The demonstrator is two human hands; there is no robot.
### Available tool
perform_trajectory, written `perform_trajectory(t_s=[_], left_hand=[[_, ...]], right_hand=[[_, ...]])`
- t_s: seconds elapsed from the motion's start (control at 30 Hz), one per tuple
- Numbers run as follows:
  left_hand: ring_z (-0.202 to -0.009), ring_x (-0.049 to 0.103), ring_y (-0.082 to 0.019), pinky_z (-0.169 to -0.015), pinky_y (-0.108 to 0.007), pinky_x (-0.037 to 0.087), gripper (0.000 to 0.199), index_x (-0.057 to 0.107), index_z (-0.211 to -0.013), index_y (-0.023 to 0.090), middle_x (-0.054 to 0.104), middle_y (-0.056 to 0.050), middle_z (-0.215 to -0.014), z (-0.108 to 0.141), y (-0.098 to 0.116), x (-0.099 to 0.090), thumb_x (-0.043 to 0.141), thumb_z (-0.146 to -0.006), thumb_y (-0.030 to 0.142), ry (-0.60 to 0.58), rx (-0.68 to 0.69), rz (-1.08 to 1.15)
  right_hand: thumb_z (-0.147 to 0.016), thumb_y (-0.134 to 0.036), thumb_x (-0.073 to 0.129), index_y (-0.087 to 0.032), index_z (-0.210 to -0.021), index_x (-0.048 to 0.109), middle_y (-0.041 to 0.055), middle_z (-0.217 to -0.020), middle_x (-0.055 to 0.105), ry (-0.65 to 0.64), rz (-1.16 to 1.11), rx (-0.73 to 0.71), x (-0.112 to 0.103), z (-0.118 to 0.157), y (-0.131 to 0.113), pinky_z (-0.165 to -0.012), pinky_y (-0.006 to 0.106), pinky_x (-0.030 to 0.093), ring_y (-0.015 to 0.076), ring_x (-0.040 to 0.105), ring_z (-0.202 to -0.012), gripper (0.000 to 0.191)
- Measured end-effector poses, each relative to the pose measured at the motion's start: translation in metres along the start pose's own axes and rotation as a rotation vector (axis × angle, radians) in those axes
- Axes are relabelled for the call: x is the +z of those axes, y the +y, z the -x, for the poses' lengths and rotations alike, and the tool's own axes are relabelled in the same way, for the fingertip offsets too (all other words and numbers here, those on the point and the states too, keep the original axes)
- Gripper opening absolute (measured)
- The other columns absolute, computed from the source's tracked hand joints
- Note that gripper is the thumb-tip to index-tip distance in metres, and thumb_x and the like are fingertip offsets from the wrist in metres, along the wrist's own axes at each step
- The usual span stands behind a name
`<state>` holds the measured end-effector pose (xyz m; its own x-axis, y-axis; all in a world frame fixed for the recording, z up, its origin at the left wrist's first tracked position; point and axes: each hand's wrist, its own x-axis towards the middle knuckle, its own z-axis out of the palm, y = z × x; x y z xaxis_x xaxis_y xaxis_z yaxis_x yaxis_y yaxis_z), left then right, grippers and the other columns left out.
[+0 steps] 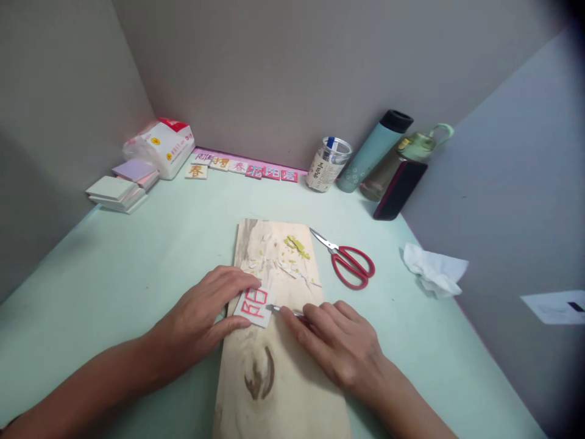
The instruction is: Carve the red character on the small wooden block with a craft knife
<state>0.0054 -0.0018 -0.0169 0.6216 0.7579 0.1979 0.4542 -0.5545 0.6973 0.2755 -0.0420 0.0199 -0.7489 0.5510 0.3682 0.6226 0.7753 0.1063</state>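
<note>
A small white carving tile (247,315) with a red outlined character lies on the wooden board (297,372). My left hand (208,305) grips the tile by its far and near edges, thumb on the near side. In my right hand (340,341) is a slim craft knife (275,308), its metal tip touching or very close to the tile's right edge. The knife's handle is mostly hidden under my fingers. Yellow-green shavings (297,247) and pale slivers (287,270) are scattered on the board's far half.
Red-handled scissors (351,266) lie right of the board, and a crumpled tissue (434,268) further right. Along the back stand carved character tiles (238,166), a tissue pack (167,146), a clear jar (328,164), bottles (375,152) and a dark phone (400,190). Stacked blanks (116,188) sit at left.
</note>
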Motion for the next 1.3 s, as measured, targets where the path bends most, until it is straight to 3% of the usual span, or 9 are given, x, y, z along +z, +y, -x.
perform_trajectory(t_s=[0.33, 0.5, 0.63, 0.9, 1.0, 1.17, 1.3], left_hand=[[-0.126, 0.051, -0.027, -0.108, -0.043, 0.045, 0.037, 0.048, -0.136, 0.03, 0.059, -0.006, -0.132, 0.002, -0.001, 0.002, 0.054, -0.099, 0.033, 0.018, -0.03, 0.013], [-0.127, 0.051, -0.026, -0.108, -0.042, 0.045, 0.039, 0.047, -0.137, 0.031, 0.058, -0.005, -0.133, 0.003, -0.001, 0.003, 0.055, -0.099, 0.034, 0.023, -0.053, 0.02], [-0.126, 0.051, -0.027, -0.108, -0.044, 0.045, 0.04, 0.046, -0.138, 0.029, 0.058, -0.007, -0.132, 0.003, -0.001, 0.004, 0.054, -0.099, 0.035, 0.035, -0.044, 0.029], [-0.124, 0.053, -0.026, -0.106, -0.042, 0.047, 0.039, 0.048, -0.137, 0.029, 0.06, -0.007, -0.132, 0.002, 0.0, 0.002, 0.055, -0.098, 0.035, 0.042, -0.031, -0.024], [-0.127, 0.05, -0.026, -0.108, -0.042, 0.045, 0.04, 0.045, -0.138, 0.03, 0.057, -0.006, -0.134, 0.002, 0.0, 0.001, 0.054, -0.099, 0.034, 0.011, -0.04, -0.009], [-0.128, 0.048, -0.026, -0.109, -0.042, 0.043, 0.04, 0.044, -0.138, 0.031, 0.056, -0.006, -0.134, 0.003, 0.0, 0.001, 0.054, -0.1, 0.034, 0.005, -0.051, 0.005], [-0.128, 0.049, -0.026, -0.108, -0.043, 0.044, 0.04, 0.044, -0.138, 0.03, 0.056, -0.006, -0.134, 0.003, 0.0, 0.003, 0.054, -0.1, 0.033, 0.01, -0.052, 0.0]], right_hand=[[-0.098, -0.005, 0.044, -0.006, -0.122, 0.062, 0.0089, -0.085, 0.068, 0.079, 0.003, 0.005, 0.001, 0.002, -0.001, -0.057, 0.032, 0.037, 0.0162, 0.056, -0.067, 0.03], [-0.099, -0.008, 0.049, -0.011, -0.12, 0.065, 0.007, -0.083, 0.066, 0.174, -0.246, 0.24, 0.004, 0.003, -0.001, -0.058, 0.026, 0.043, 0.0139, 0.058, -0.068, 0.026], [-0.1, -0.013, 0.05, -0.014, -0.118, 0.067, 0.0046, -0.082, 0.065, 0.104, -0.396, 0.3, 0.0, 0.003, -0.001, -0.055, 0.022, 0.045, 0.0113, 0.059, -0.064, 0.025], [-0.104, -0.017, 0.043, -0.015, -0.116, 0.068, 0.0028, -0.075, 0.063, -0.037, -0.266, 0.218, -0.005, 0.003, -0.003, -0.052, 0.025, 0.041, 0.0125, 0.057, -0.059, 0.028], [-0.104, -0.018, 0.044, -0.017, -0.119, 0.066, 0.0029, -0.078, 0.064, -0.107, -0.367, 0.215, -0.01, 0.003, -0.002, -0.055, 0.024, 0.043, 0.0127, 0.058, -0.063, 0.026], [-0.104, -0.019, 0.046, -0.017, -0.117, 0.066, 0.0038, -0.082, 0.064, -0.068, -0.394, 0.267, -0.01, 0.004, 0.0, -0.056, 0.024, 0.043, 0.0129, 0.059, -0.065, 0.025], [-0.104, -0.019, 0.045, -0.019, -0.119, 0.067, 0.0032, -0.081, 0.064, -0.142, -0.428, 0.261, -0.012, 0.001, -0.001, -0.057, 0.025, 0.044, 0.0135, 0.06, -0.066, 0.026]])
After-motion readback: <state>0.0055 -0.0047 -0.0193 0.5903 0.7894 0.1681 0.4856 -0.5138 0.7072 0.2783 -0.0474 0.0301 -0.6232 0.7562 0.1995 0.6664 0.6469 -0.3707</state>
